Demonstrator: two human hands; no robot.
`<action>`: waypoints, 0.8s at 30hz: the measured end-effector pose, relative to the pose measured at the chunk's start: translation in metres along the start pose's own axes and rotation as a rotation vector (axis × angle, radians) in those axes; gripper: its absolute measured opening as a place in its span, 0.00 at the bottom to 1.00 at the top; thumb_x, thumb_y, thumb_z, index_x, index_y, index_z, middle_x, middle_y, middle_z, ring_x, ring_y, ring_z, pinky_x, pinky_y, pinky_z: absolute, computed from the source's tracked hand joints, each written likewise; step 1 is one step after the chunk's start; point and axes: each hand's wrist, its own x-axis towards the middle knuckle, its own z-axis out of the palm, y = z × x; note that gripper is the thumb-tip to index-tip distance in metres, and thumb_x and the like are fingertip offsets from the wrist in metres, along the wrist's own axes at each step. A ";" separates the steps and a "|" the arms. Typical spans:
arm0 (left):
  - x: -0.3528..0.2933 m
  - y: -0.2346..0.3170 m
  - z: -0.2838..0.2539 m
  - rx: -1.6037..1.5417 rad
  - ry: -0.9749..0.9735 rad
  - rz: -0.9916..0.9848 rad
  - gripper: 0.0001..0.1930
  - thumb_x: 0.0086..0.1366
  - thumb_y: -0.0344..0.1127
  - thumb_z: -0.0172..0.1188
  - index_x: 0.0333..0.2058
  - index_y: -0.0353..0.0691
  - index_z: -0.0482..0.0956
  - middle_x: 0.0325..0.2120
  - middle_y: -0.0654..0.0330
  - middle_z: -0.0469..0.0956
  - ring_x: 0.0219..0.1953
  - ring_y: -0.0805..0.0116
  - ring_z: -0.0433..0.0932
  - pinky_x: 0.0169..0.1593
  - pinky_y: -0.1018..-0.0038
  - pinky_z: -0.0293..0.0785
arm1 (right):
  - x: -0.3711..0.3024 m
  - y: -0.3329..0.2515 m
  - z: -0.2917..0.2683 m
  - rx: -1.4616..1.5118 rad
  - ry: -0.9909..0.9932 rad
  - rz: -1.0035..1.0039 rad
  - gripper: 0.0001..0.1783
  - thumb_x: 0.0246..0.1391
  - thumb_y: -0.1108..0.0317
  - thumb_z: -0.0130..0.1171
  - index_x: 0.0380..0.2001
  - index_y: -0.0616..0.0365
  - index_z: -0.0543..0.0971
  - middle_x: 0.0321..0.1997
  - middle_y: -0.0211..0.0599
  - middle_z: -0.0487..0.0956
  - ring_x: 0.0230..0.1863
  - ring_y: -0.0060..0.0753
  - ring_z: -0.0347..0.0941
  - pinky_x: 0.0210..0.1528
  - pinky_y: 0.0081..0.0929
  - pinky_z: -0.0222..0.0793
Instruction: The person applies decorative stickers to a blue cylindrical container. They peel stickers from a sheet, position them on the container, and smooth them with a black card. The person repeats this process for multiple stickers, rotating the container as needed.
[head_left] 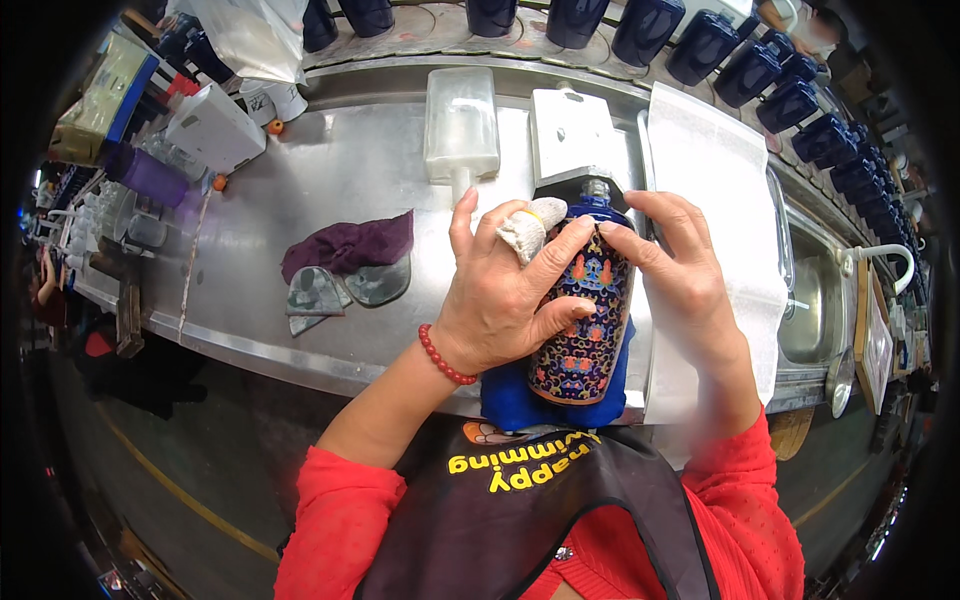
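Note:
A dark blue patterned bottle [582, 340] lies with its clear-topped neck pointing away from me, its near end over a blue cloth [503, 398]. My left hand [505, 285] is open at the bottle's left side, with the index fingertip on its shoulder and the thumb across its front. One finger of that hand wears a white fabric cover [522, 236] with a yellow band. From the other side, my open right hand [685, 262] touches the shoulder with its index fingertip; its thumb is hidden. The two index fingertips almost meet there.
Left on the metal table [380, 140] are a purple cloth [350, 243] and dark flat pads [318, 295]. Beyond the bottle stand a frosted container [461, 125] and a white block [572, 130]. White paper [705, 200] and a sink [812, 320] lie right; blue bottles [648, 28] line the back.

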 end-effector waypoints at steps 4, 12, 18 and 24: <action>-0.001 0.000 0.001 -0.016 0.001 -0.004 0.35 0.68 0.66 0.51 0.62 0.45 0.74 0.54 0.53 0.76 0.59 0.52 0.66 0.69 0.38 0.39 | 0.000 -0.002 0.001 -0.022 0.008 0.023 0.24 0.43 0.81 0.62 0.47 0.54 0.83 0.54 0.46 0.76 0.56 0.54 0.73 0.57 0.44 0.72; -0.001 -0.001 0.003 -0.063 0.018 -0.013 0.35 0.68 0.65 0.53 0.62 0.45 0.74 0.55 0.53 0.76 0.59 0.50 0.67 0.69 0.38 0.41 | 0.001 -0.002 -0.001 0.002 0.010 0.004 0.27 0.41 0.83 0.61 0.48 0.55 0.82 0.52 0.46 0.76 0.55 0.54 0.73 0.56 0.44 0.72; 0.000 -0.001 0.002 -0.022 0.015 0.000 0.36 0.68 0.66 0.52 0.61 0.43 0.76 0.54 0.52 0.77 0.59 0.50 0.70 0.70 0.42 0.43 | 0.001 -0.001 0.002 0.018 0.015 0.009 0.28 0.40 0.85 0.61 0.48 0.55 0.82 0.51 0.46 0.77 0.54 0.53 0.74 0.55 0.44 0.73; 0.000 -0.001 0.003 -0.026 0.018 -0.001 0.35 0.68 0.66 0.52 0.61 0.44 0.76 0.54 0.52 0.77 0.59 0.50 0.71 0.70 0.42 0.43 | 0.003 0.001 0.002 0.044 0.023 -0.001 0.28 0.39 0.85 0.61 0.48 0.56 0.82 0.50 0.46 0.77 0.53 0.54 0.74 0.54 0.43 0.73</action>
